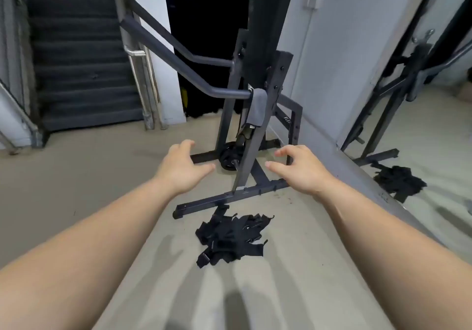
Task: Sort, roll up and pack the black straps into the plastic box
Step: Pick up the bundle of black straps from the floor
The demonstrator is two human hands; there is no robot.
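both my arms reach out over the floor [76,181] toward the metal rack [279,74]. my left hand [182,167] hangs in the air in front of the rack's left foot, palm down, fingers loosely spread and thumb pointing in toward the rack; it is released and grasps nothing. my right hand [300,170] hangs in front of the rack's right side, level with the left, fingers a little bent and apart; it too is released and empty. between the two hands, low on the rack, sits a black weight plate [227,159] on a short peg.

the black straps [232,237] lie in one tangled heap on the floor, just on my side of the rack's front base bar [204,202], with one strap end touching or nearly touching that bar. the heap is below and between my forearms, and neither hand touches it.

a grey cloth [255,109] hangs from the rack where a curved handle bar [229,93] meets it. to the right of the rack a mirror [434,130] leans along the wall and shows the rack and the strap heap again. to the left of the rack, further back, dark stairs [81,74] climb away.
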